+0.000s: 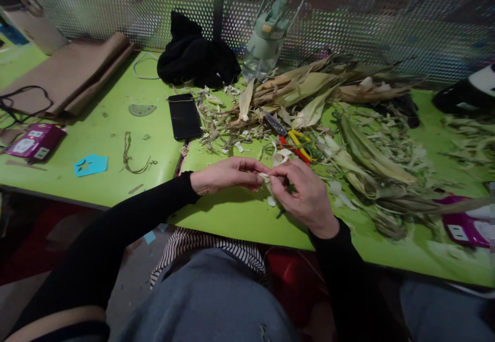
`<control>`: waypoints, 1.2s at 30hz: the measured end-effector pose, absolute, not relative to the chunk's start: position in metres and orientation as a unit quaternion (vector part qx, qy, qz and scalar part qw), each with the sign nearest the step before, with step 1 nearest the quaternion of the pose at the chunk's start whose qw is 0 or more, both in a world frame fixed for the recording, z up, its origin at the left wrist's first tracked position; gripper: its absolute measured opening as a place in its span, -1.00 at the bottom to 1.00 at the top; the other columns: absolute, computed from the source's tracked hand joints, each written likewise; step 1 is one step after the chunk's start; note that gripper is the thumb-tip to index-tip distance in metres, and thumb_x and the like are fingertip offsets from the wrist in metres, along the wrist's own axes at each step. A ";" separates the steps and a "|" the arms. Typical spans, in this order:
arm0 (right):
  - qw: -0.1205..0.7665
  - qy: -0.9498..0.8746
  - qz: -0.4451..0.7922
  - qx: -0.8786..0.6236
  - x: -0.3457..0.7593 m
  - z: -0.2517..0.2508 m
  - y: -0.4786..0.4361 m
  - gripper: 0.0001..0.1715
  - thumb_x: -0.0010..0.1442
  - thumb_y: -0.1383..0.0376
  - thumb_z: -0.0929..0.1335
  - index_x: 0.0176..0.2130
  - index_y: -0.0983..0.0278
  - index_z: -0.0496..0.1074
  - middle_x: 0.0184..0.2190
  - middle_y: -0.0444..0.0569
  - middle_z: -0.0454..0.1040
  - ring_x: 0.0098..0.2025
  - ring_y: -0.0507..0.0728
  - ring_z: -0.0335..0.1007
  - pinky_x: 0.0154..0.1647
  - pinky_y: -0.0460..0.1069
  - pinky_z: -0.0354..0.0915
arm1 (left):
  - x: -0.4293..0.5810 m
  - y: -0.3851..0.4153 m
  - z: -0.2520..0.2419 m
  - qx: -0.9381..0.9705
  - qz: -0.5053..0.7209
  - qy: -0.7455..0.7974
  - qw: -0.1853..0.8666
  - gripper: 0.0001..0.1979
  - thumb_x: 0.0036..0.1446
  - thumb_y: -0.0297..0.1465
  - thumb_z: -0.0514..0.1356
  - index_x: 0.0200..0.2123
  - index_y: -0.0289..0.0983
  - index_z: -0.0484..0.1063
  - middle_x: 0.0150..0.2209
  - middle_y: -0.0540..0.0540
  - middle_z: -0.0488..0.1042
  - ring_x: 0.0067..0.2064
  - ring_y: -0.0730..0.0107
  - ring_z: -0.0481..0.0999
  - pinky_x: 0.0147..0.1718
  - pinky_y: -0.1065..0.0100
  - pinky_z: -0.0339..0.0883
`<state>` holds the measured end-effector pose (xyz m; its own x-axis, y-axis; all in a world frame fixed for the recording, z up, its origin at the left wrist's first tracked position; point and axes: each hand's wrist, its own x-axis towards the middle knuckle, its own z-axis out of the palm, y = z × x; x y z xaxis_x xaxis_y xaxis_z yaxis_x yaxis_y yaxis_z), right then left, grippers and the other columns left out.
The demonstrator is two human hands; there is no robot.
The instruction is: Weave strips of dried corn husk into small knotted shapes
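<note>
My left hand [226,175] and my right hand [303,192] meet over the green table [116,177], both pinched on one small pale strip of corn husk [266,178]. The fingertips touch at the strip. A few pale husk scraps lie on the table just below and right of my right hand. Behind my hands lies a pair of red and yellow handled scissors [294,143] among cut husk bits. A big heap of dried corn husks [309,92] spreads across the back and right of the table.
A black phone [184,116] lies left of the husks, a black cloth [197,58] and a pale green water bottle [270,27] stand at the mesh wall. Brown paper [65,74], a purple box [34,141], a blue star cutout [91,165] and twine [133,159] sit left.
</note>
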<state>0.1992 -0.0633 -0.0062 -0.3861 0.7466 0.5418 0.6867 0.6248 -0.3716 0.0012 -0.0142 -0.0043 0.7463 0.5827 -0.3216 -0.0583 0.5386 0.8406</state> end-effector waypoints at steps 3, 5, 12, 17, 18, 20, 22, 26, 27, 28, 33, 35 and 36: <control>0.341 -0.835 0.049 -0.429 0.200 -0.006 -0.063 -0.87 0.23 0.41 0.32 -0.25 0.19 0.43 -0.36 -0.05 0.46 -0.35 0.11 0.40 -0.35 0.02 0.34 | 0.001 -0.015 -0.006 0.438 0.195 0.289 0.828 -0.88 0.17 -0.52 0.27 -0.19 -0.37 0.50 -0.33 0.01 0.52 -0.34 0.61 0.47 -0.12 0.35 0.39; 0.337 -0.836 0.049 -0.430 0.200 -0.006 -0.063 -0.87 0.21 0.42 0.32 -0.26 0.19 0.41 -0.36 -0.05 0.46 -0.35 0.12 0.39 -0.35 0.03 0.34 | 0.002 -0.015 -0.007 0.447 0.201 0.287 0.823 -0.88 0.18 -0.52 0.26 -0.18 -0.38 0.49 -0.32 -0.01 0.53 -0.33 0.59 0.49 -0.14 0.35 0.38; 0.325 -0.845 0.040 -0.423 0.201 -0.007 -0.061 -0.85 0.17 0.46 0.31 -0.32 0.19 0.34 -0.38 -0.05 0.40 -0.33 0.13 0.37 -0.32 0.04 0.34 | 0.006 -0.017 -0.017 0.536 0.243 0.291 0.754 -0.81 0.13 -0.55 0.28 -0.15 -0.39 0.47 -0.31 -0.01 0.51 -0.29 0.56 0.46 -0.13 0.36 0.32; 0.326 -0.845 0.050 -0.421 0.200 -0.007 -0.061 -0.86 0.18 0.44 0.33 -0.28 0.19 0.39 -0.34 -0.03 0.44 -0.32 0.13 0.39 -0.32 0.04 0.36 | 0.006 -0.017 -0.017 0.565 0.265 0.299 0.722 -0.80 0.18 -0.49 0.24 -0.10 -0.38 0.44 -0.29 -0.01 0.45 -0.32 0.57 0.40 -0.23 0.41 0.28; 0.327 -0.845 0.050 -0.421 0.200 -0.007 -0.061 -0.86 0.19 0.44 0.33 -0.27 0.19 0.40 -0.33 -0.03 0.45 -0.32 0.13 0.39 -0.33 0.04 0.35 | 0.006 -0.017 -0.017 0.563 0.270 0.299 0.721 -0.79 0.19 -0.48 0.25 -0.10 -0.37 0.44 -0.29 -0.01 0.44 -0.33 0.57 0.40 -0.25 0.41 0.28; 0.332 -0.841 0.052 -0.424 0.199 -0.007 -0.061 -0.87 0.22 0.43 0.32 -0.26 0.20 0.39 -0.34 -0.04 0.45 -0.34 0.11 0.39 -0.37 0.02 0.33 | 0.006 -0.017 -0.015 0.553 0.281 0.297 0.726 -0.78 0.18 -0.48 0.25 -0.09 -0.36 0.41 -0.31 0.01 0.41 -0.34 0.58 0.40 -0.28 0.43 0.27; 0.337 -0.836 0.054 -0.430 0.199 -0.007 -0.061 -0.89 0.24 0.42 0.32 -0.26 0.20 0.37 -0.37 -0.06 0.45 -0.38 0.09 0.38 -0.40 0.00 0.31 | 0.006 -0.018 -0.015 0.535 0.293 0.296 0.736 -0.80 0.17 -0.49 0.26 -0.13 -0.36 0.37 -0.33 0.02 0.40 -0.35 0.59 0.41 -0.30 0.44 0.27; 0.346 -0.817 0.063 -0.457 0.198 -0.006 -0.062 -0.93 0.27 0.38 0.33 -0.26 0.21 0.36 -0.39 -0.08 0.44 -0.44 0.05 0.33 -0.45 -0.03 0.27 | 0.009 -0.019 -0.017 0.510 0.286 0.290 0.758 -0.81 0.16 -0.43 0.30 -0.23 -0.35 0.34 -0.36 0.03 0.42 -0.37 0.60 0.42 -0.36 0.46 0.24; 0.348 -0.812 0.068 -0.463 0.198 -0.005 -0.062 -0.95 0.27 0.37 0.33 -0.27 0.21 0.36 -0.39 -0.08 0.44 -0.45 0.04 0.33 -0.46 -0.03 0.26 | 0.009 -0.019 -0.017 0.505 0.284 0.289 0.762 -0.80 0.15 -0.41 0.30 -0.24 -0.35 0.34 -0.37 0.03 0.42 -0.37 0.59 0.43 -0.36 0.46 0.24; 0.350 -0.809 0.074 -0.467 0.198 -0.005 -0.063 -0.95 0.27 0.37 0.33 -0.27 0.21 0.36 -0.39 -0.08 0.45 -0.46 0.04 0.32 -0.46 -0.03 0.26 | 0.010 -0.020 -0.018 0.498 0.285 0.289 0.766 -0.80 0.15 -0.40 0.31 -0.24 -0.35 0.35 -0.38 0.03 0.43 -0.37 0.59 0.44 -0.36 0.46 0.24; 0.339 -0.821 0.089 -0.452 0.198 -0.005 -0.061 -0.92 0.26 0.39 0.31 -0.30 0.22 0.36 -0.41 -0.09 0.42 -0.46 0.04 0.32 -0.46 -0.03 0.25 | 0.009 -0.019 -0.015 0.473 0.301 0.299 0.773 -0.82 0.11 -0.46 0.32 -0.24 -0.37 0.40 -0.36 0.02 0.47 -0.37 0.60 0.46 -0.32 0.44 0.27; 0.337 -0.827 0.089 -0.441 0.199 -0.005 -0.061 -0.91 0.26 0.40 0.31 -0.29 0.22 0.37 -0.41 -0.08 0.42 -0.45 0.05 0.34 -0.47 -0.03 0.25 | 0.009 -0.018 -0.014 0.468 0.305 0.301 0.773 -0.85 0.13 -0.51 0.29 -0.22 -0.39 0.42 -0.36 0.01 0.48 -0.37 0.59 0.46 -0.28 0.43 0.30; 0.339 -0.829 0.087 -0.435 0.200 -0.006 -0.061 -0.91 0.26 0.41 0.31 -0.28 0.23 0.38 -0.40 -0.07 0.43 -0.43 0.05 0.35 -0.46 -0.03 0.26 | 0.008 -0.018 -0.014 0.463 0.307 0.301 0.775 -0.87 0.14 -0.55 0.26 -0.21 -0.40 0.43 -0.37 0.00 0.48 -0.37 0.59 0.47 -0.26 0.42 0.31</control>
<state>0.1997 -0.0606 -0.0055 -0.3912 0.7815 0.4861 0.6633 0.6055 -0.4397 0.0085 -0.0181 -0.0141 0.6297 0.7550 -0.1828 -0.1973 0.3830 0.9024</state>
